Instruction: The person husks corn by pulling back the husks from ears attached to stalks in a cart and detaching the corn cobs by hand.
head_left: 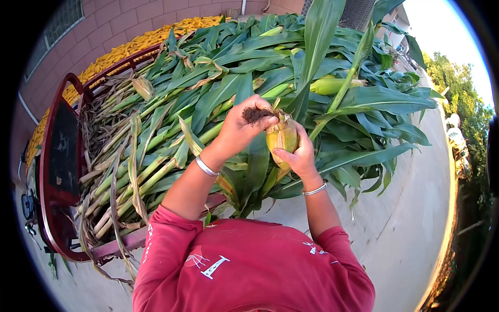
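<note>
An ear of corn in yellowish husk is held upright in front of my chest, over the pile of cut corn stalks. My right hand is closed around its right side, the thumb lying across the front. At the top of the ear, my left hand is closed in a pinch on the dark brown corn silk and the husk tip. Part of the left fingers is hidden behind the silk. Another ear of corn in green husk lies among the leaves beyond my hands.
The stalks rest on a cart with a dark red metal frame. Behind it, husked yellow corn cobs are heaped along a brick wall. Pale concrete ground extends to the right, bordered by green bushes.
</note>
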Tool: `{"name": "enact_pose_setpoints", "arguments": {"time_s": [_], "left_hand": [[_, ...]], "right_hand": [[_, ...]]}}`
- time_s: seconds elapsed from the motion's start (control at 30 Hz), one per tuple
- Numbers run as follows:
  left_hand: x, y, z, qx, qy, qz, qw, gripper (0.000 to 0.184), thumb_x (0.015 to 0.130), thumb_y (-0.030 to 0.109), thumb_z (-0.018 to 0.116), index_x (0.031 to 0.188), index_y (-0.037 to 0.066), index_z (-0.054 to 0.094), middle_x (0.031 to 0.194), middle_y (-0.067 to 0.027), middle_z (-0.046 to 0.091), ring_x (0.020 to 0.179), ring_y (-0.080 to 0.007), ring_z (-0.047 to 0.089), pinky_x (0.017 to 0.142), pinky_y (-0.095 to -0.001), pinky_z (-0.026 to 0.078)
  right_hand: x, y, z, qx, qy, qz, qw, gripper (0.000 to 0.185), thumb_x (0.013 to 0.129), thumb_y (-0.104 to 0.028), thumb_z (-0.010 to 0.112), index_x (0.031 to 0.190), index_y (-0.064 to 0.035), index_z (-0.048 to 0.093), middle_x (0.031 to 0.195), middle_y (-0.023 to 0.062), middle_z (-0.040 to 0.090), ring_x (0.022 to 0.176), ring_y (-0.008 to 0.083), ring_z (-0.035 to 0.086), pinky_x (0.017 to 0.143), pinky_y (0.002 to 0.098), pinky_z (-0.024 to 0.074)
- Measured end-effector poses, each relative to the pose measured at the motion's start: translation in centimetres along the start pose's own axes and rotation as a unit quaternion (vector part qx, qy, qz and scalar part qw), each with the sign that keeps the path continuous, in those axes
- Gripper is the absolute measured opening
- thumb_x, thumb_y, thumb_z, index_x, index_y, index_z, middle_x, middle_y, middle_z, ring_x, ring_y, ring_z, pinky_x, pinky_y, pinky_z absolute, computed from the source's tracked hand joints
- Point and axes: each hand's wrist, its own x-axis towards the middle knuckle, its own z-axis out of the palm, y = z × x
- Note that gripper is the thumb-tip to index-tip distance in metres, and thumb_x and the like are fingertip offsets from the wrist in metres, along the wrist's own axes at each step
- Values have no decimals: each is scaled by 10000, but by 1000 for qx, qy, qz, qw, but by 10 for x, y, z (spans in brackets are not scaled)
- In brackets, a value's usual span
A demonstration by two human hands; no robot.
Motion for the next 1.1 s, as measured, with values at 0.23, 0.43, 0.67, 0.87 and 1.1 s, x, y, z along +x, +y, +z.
{"name": "enact_pose_setpoints", "arguments": {"time_s": [0.23, 0.43, 0.67, 0.87, 1.1], "left_hand": [[-72, -17, -12, -68, 52, -128, 988, 119, 924, 116, 600, 892, 57, 502, 765, 30, 514, 663, -36, 480, 585, -188, 388], [-33, -7, 6, -251, 149, -67, 954, 105, 977, 212, 517, 993, 118, 473, 875, 13, 520, 682, -58, 420, 590, -203, 363], [7, -30, 20, -118, 212, 13, 970, 104, 999, 178, 459, 939, 100, 428, 793, 10, 455, 676, -60, 395, 580, -219, 356], [-62, -43, 6, 157, 150, -30, 976, 100, 972, 93, 468, 944, 18, 408, 734, -106, 470, 641, -183, 457, 612, -318, 420], [-194, -76, -1, 227, 75, -209, 948, 145, 955, 132, 513, 953, 38, 403, 693, -180, 498, 622, -363, 516, 586, -393, 441]], "right_hand": [[-3, -8, 15, 25, -11, -7, 1000, 790, 665, -172, 852, 1301, 30, 429, 1215, 97, 557, 1115, 168, 533, 968, 315, 423], [13, -6, 19, 14, 26, -32, 999, 812, 700, -175, 825, 1344, 25, 373, 1289, 120, 504, 1177, 188, 491, 1010, 328, 388], [45, -42, 43, -210, 104, -115, 965, 660, 765, -265, 773, 1261, 14, 439, 1145, 150, 585, 1044, 231, 584, 895, 341, 456], [48, -26, 41, -230, 117, -141, 956, 453, 760, -181, 755, 1113, -1, 535, 904, 102, 633, 819, 175, 613, 752, 296, 490], [47, -39, 25, -1, 89, -94, 992, 433, 821, -275, 735, 1074, 14, 535, 892, 63, 650, 808, 116, 588, 763, 255, 476]]}}
